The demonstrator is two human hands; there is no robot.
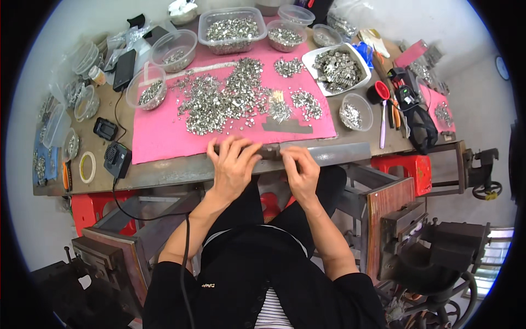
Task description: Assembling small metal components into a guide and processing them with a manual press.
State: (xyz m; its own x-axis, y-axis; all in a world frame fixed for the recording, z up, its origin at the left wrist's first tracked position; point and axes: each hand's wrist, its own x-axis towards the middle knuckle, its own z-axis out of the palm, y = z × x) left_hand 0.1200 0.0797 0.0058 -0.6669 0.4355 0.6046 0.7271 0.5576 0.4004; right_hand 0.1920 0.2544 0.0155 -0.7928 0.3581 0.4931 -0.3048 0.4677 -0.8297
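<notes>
My left hand (233, 164) is at the front edge of the table, its fingers curled down over a dark metal block (269, 152). Just across from it, my right hand (301, 169) has thumb and forefinger pinched together at the block's right end. Anything held in either hand is too small or too hidden to make out. Beyond my hands, a large heap of small shiny metal pieces (222, 98) covers the pink mat (164, 129). Smaller piles lie beside it, one of thin pins (280, 111) next to a grey strip (287, 127).
Clear plastic tubs (233, 41) of metal parts line the back. A white tray (326, 88) of larger pieces stands right, near a round tub (356, 118) and a screwdriver (383, 126). A black charger (116, 159) and tape roll (87, 167) lie left. A cable crosses my left arm.
</notes>
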